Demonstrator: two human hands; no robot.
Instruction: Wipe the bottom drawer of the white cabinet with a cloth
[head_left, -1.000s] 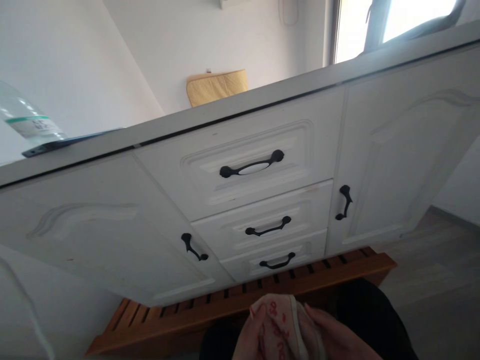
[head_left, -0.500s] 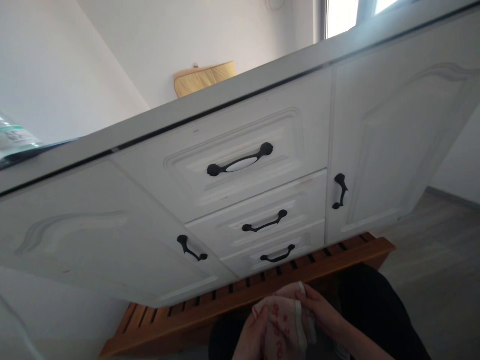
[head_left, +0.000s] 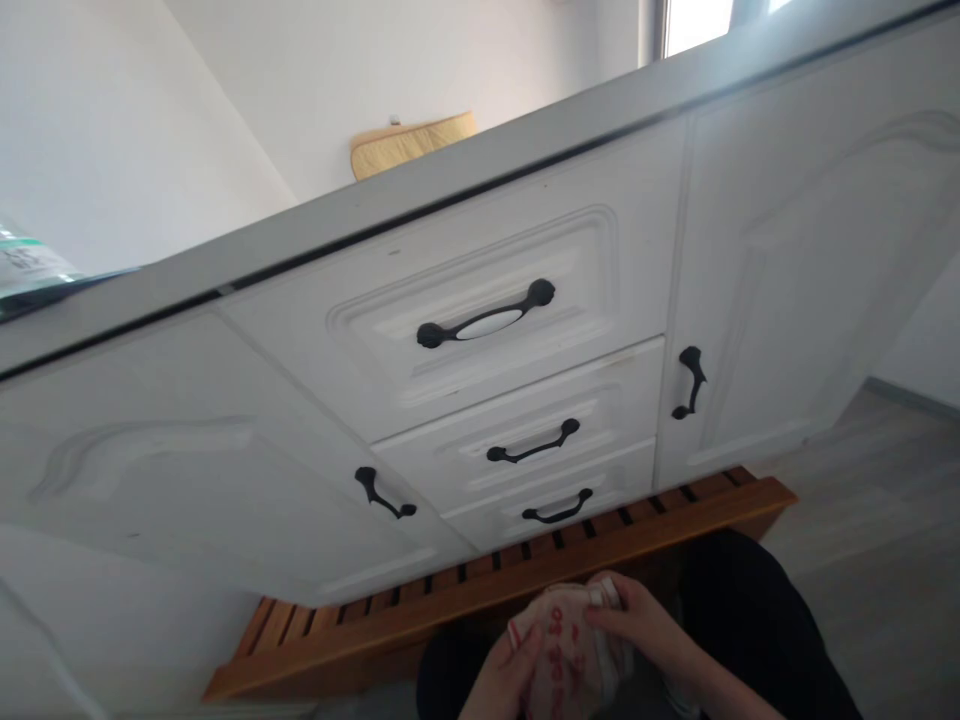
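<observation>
A white cabinet [head_left: 480, 400] filled most of the view, with three drawers stacked in the middle, each with a black handle, and a door on either side. It stood on a slatted wooden base [head_left: 495, 600]. Above its grey tabletop [head_left: 420, 205] rose plain white walls [head_left: 150, 130]. Daylight came through a window [head_left: 694, 20] at top right. Grey wood-look floor [head_left: 885, 520] lay to the right.

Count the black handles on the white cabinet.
5: three on the stacked centre drawers, top, middle, bottom; one on the left door; one on the right door. None appears hidden.
</observation>
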